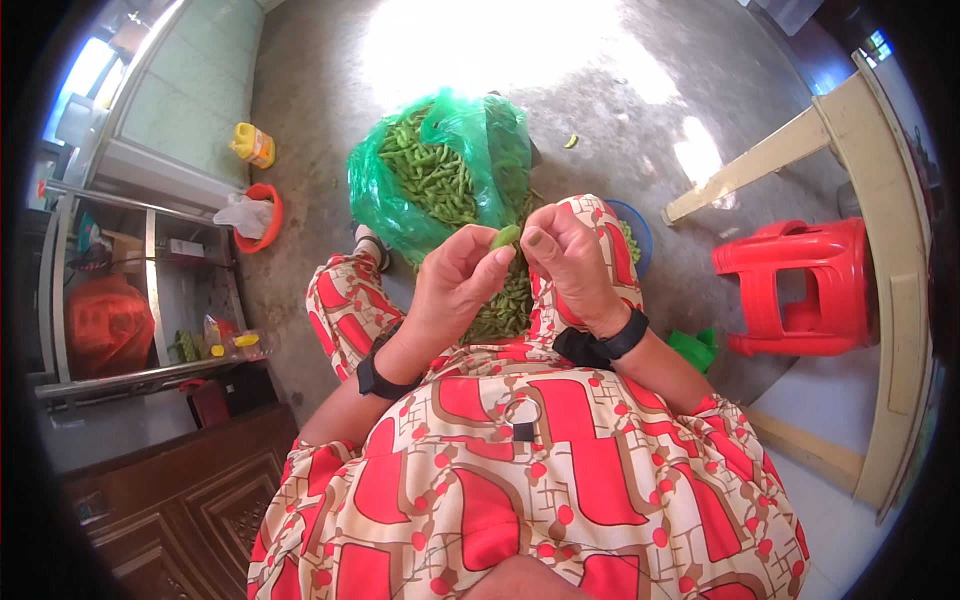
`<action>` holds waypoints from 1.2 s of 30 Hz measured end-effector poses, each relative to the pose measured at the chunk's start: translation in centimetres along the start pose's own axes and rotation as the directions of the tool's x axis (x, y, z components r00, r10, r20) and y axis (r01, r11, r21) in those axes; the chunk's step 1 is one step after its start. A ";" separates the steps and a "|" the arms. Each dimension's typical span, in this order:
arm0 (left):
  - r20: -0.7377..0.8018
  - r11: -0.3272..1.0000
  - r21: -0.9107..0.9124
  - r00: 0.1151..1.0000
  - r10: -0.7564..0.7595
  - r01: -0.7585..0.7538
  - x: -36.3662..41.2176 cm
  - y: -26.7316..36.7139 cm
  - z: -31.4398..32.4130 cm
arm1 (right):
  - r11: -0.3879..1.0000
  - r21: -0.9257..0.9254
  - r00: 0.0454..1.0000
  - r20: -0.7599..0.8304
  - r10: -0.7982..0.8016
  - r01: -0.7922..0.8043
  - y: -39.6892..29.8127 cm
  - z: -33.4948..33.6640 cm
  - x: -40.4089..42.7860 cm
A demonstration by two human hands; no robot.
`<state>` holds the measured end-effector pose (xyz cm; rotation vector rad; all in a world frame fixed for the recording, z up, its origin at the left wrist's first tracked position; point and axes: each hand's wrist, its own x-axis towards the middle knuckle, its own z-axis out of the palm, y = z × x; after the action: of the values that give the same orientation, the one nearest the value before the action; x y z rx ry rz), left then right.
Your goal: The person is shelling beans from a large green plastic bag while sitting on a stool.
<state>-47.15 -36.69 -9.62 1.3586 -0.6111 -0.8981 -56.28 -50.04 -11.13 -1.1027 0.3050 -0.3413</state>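
Between the thumb and fingers of my left hand [459, 271] is a green bean pod [505, 238]. My right hand [568, 264] is just beside it, fingers curled and thumb bent toward the pod; whether anything is pinched there is hidden. Below and beyond my hands, a green plastic bag [499, 146] stands wide at the mouth, full of bean pods [431, 172]. More pods [504, 311] lie heaped between my legs. Partly behind my right knee, a blue-rimmed basin [649, 238] contains small light-green pieces, probably shelled beans [628, 241].
On the right are a red plastic stool [806, 289], a pale wooden frame [870, 187] and a green plastic bag piece [694, 349]. Leftward are an orange basin [276, 217], a yellow jug [253, 145] and a metal rack [154, 281]. A stray pod [571, 141] lies on the concrete floor.
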 end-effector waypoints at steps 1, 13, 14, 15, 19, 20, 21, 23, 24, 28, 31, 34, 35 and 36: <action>-0.068 0.989 0.138 0.996 0.057 -0.048 0.1 -0.3 0.0 | 0.993 -0.113 0.999 0.034 0.036 -0.032 0.3 -0.5 0.0; 0.174 0.347 0.817 0.771 0.612 -0.460 0.7 -0.9 -0.2 | 0.947 -0.318 0.998 0.019 0.060 -0.051 0.5 0.4 0.0; 0.173 0.347 0.818 0.771 0.613 -0.459 0.6 -1.2 -0.1 | 0.947 -0.318 0.998 0.020 0.060 -0.051 0.7 0.5 0.0; 0.074 0.505 0.769 0.840 0.538 -0.391 0.4 -1.6 0.0 | 0.928 -0.372 0.999 0.032 -0.007 0.018 1.1 0.4 0.1; -0.121 0.820 0.548 0.954 0.276 -0.167 -0.1 -1.8 0.4 | 0.859 -0.480 0.984 0.089 -0.152 0.176 1.4 0.3 0.2; -0.122 0.820 0.547 0.954 0.276 -0.167 -0.1 -1.5 0.4 | 0.859 -0.480 0.984 0.089 -0.151 0.176 1.3 0.2 0.3; -0.137 0.957 0.281 0.984 0.116 -0.073 0.0 -1.2 0.3 | 0.858 -0.486 0.985 0.120 -0.125 0.168 1.0 0.0 0.4; -0.106 0.999 -0.008 0.993 -0.044 0.044 0.3 -1.1 -0.1 | 0.856 -0.492 0.984 0.152 -0.097 0.160 0.5 -0.1 0.4; -0.006 0.941 -0.305 0.988 -0.156 0.147 0.5 -1.4 -0.7 | 0.828 -0.519 0.974 0.187 -0.130 0.210 0.4 -0.2 0.4; 0.187 0.702 -0.627 0.940 -0.287 0.339 0.6 -1.3 -1.3 | 0.808 -0.514 0.949 0.266 -0.167 0.286 0.3 -0.4 0.3; 0.265 0.616 -0.675 0.913 -0.310 0.406 0.7 -1.4 -1.8 | 0.807 -0.509 0.944 0.284 -0.171 0.299 0.6 -0.7 0.3; 0.291 0.622 -0.662 0.908 -0.301 0.418 0.6 -1.3 -2.0 | 0.891 -0.426 0.962 0.269 -0.039 0.155 0.2 -0.7 0.0; 0.292 0.651 -0.645 0.916 -0.274 0.401 0.5 -1.3 -2.0 | 0.892 -0.425 0.962 0.270 -0.038 0.155 -0.1 -0.7 0.0; 0.290 0.651 -0.645 0.917 -0.275 0.400 0.5 -1.4 -1.9 | 0.902 -0.408 0.960 0.279 -0.022 0.139 -0.4 -0.6 0.0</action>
<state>-45.54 -36.00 -11.29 0.7013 -0.0841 -1.3915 -56.58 -50.67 -10.98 -1.5795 0.0901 -0.1967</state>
